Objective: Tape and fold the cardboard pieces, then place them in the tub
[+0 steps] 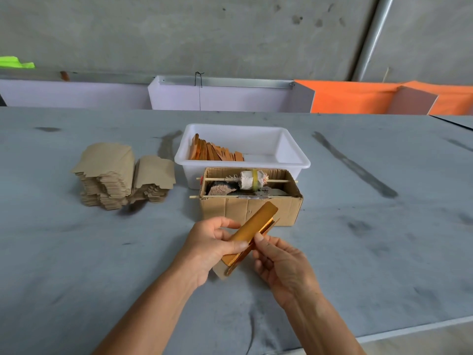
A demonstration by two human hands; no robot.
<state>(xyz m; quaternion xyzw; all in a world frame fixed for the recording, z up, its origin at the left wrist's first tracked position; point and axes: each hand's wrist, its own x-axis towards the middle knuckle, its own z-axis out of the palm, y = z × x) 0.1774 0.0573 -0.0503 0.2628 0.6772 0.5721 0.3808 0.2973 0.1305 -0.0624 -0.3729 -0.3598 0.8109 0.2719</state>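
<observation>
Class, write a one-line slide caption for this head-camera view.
Both hands, left and right, fold a gold cardboard piece before the white tub of finished pieces.

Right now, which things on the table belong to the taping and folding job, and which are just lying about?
Job:
left hand and right hand, both holding the gold folded piece
white tub with finished pieces
stack of flat cardboard blanks
cardboard box with tape roll on a stick

Lying about:
green scrap
orange panels

Tub (pixel 294 160) behind box (pixel 250 208) (touching); cardboard stacks (pixel 122 175) left.
</observation>
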